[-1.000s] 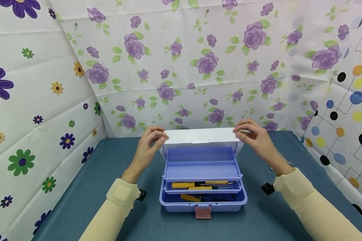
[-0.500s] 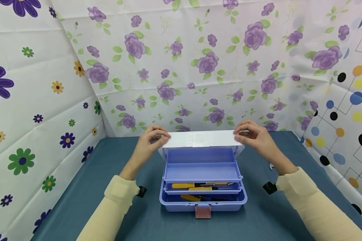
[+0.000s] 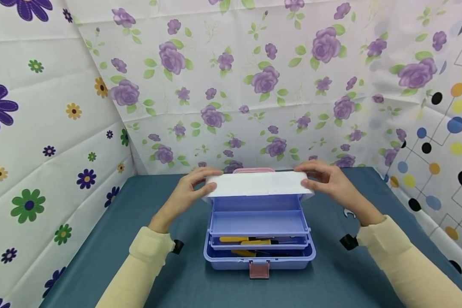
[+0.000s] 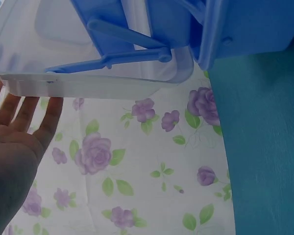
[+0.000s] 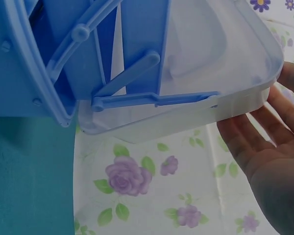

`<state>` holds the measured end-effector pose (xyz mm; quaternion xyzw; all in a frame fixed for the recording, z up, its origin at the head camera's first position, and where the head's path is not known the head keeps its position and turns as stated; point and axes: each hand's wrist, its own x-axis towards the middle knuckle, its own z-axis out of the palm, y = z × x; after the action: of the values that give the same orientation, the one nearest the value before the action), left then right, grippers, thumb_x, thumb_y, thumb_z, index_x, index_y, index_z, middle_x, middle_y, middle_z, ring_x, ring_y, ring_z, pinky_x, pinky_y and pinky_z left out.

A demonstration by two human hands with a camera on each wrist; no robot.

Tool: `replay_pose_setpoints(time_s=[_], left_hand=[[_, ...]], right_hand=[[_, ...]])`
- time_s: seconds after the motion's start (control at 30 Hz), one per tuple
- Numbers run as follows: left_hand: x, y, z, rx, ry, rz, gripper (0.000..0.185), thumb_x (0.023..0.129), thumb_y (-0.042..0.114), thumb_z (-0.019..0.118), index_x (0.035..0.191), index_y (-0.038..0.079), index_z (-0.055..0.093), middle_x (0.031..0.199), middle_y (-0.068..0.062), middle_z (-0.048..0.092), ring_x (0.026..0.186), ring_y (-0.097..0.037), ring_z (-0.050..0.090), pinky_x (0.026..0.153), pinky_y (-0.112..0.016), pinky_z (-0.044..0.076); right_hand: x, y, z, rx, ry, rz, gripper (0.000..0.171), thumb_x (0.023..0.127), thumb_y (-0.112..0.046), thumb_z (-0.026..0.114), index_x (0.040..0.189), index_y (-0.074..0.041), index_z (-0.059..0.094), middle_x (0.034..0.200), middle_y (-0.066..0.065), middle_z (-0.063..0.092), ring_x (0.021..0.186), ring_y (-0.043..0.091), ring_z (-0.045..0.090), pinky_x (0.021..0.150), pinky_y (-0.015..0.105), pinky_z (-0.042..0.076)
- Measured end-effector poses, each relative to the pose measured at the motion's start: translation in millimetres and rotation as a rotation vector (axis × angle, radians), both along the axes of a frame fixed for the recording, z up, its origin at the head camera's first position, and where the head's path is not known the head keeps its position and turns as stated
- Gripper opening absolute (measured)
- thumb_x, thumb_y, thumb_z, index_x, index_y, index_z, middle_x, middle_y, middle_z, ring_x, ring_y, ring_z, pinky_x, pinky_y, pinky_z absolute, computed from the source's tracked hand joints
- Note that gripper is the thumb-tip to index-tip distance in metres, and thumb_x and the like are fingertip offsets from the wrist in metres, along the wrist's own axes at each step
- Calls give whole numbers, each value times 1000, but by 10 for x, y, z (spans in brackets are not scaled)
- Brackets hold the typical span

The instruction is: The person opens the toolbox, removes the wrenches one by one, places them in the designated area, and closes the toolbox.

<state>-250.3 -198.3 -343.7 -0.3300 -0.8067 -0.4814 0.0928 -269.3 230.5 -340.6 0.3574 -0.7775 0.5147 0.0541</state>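
Observation:
A blue-purple toolbox stands on the table with its tiered trays raised. Its whitish translucent lid is tilted partway open over them. The left hand holds the lid's left corner between thumb and fingers. At the opposite corner, the right hand grips the lid the same way. Both wrist views show fingers against the lid's side wall, near the blue hinge arms. Yellow-handled tools that look like screwdrivers lie in the lower tray and base, partly hidden.
A brownish-pink latch hangs at the toolbox front. Behind the lid shows a pink striped handle. An open-ended wrench lies by the right forearm on the blue-green table. Flowered cloth rises behind.
Both hands have brought the lid forward and down, and the trays have sunk slightly with it. The pink handle has come into sight behind the lid. More of the wrench shows now.

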Motion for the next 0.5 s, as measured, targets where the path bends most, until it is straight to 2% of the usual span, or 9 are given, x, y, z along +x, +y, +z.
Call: replay_pose_setpoints(time_s=[0.1, 0.2, 0.3, 0.5], left_hand=[[27, -1, -26, -38, 35, 4, 40, 105, 21, 64, 145, 18, 63, 148, -2, 58, 139, -24, 51, 114, -58, 41], [51, 9, -45, -65, 100, -9, 40, 106, 16, 63, 146, 16, 62, 150, -3, 57, 141, -25, 50, 113, -58, 42], [71, 26, -51, -81, 175, -32, 40, 106, 9, 61, 145, 12, 63, 151, -5, 57, 140, -25, 52, 112, -51, 46], [98, 54, -55, -95, 313, -50, 39, 102, -2, 63, 140, 8, 67, 149, -9, 59, 140, -27, 52, 114, -34, 44]], right_hand=[[29, 13, -17, 8, 12, 8, 38, 102, 0, 64, 139, -6, 65, 145, 11, 59, 130, 9, 58, 96, 20, 53], [59, 16, -29, 9, 29, 26, 40, 102, 1, 63, 142, -6, 64, 148, 12, 59, 139, 7, 50, 101, 20, 51], [77, 3, -40, 10, 71, 42, 42, 102, 4, 62, 143, -5, 63, 148, 13, 59, 145, 8, 45, 104, 18, 48], [99, -44, -39, 24, 202, 77, 43, 97, 15, 61, 137, 0, 66, 146, 18, 60, 144, 20, 49, 108, 21, 46]])
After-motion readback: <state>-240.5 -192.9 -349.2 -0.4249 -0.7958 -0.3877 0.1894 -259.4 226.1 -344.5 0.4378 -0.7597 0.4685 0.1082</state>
